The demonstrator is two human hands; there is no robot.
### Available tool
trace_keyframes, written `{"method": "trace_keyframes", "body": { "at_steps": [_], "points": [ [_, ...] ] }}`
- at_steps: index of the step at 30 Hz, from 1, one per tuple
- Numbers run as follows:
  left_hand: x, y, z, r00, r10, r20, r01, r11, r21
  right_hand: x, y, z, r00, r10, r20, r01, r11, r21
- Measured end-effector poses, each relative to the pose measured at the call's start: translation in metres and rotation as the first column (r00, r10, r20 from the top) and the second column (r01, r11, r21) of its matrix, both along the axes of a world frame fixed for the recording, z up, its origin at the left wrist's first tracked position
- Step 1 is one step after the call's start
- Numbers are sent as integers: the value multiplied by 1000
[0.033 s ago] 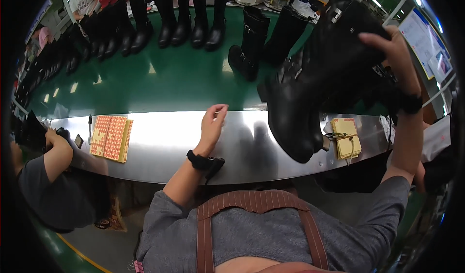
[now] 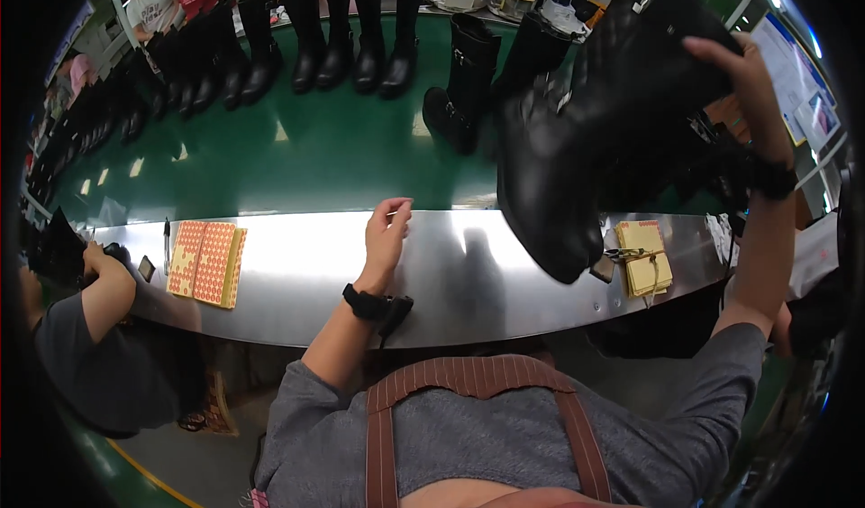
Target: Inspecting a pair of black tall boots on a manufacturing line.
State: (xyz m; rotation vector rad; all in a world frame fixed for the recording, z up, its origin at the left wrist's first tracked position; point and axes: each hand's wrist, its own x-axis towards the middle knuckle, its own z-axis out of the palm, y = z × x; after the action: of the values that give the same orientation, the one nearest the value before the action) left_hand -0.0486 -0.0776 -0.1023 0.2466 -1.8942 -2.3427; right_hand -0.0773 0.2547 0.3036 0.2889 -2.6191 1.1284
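The right hand (image 2: 746,68) was clamped around the upper shaft of a black boot (image 2: 577,161), its thumb over the side and its other fingers partly hidden behind the leather. The boot was tilted, its shaft up at the far right and its toe down toward the near side, in front of a metal strip (image 2: 297,278) along the near edge of a green surface (image 2: 351,156). The left hand (image 2: 387,237) was over the strip, well left of the boot, its fingers bent toward the thumb; whether they pinched anything could not be told. Just right of the boot's toe lay a tied bundle of yellow papers (image 2: 651,274); to the left lay red-patterned sheets (image 2: 205,263). A buckled boot (image 2: 461,84) stood farther off, near a far row of black boots (image 2: 338,44).
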Motion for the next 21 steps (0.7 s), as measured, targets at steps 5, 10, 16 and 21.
{"method": "trace_keyframes", "body": {
  "at_steps": [5, 10, 16, 21],
  "points": [
    [-1, -16, -7, 989, 134, 63, -145, 957, 251, -69, -3, 75, 792, -78, -606, -38, 984, -176],
    [0, -19, 6, 989, 123, 82, -136, 972, 191, -188, -43, 59, 415, -128, -901, 281, 960, -7],
    [0, -28, 1, 973, 87, 214, -157, 928, 337, -337, -106, -51, 601, -143, -787, 444, 878, 180],
    [-3, -22, 8, 975, 50, 217, -114, 949, 294, -434, -101, -167, 957, -151, -249, 277, 739, 614]
  ]
}}
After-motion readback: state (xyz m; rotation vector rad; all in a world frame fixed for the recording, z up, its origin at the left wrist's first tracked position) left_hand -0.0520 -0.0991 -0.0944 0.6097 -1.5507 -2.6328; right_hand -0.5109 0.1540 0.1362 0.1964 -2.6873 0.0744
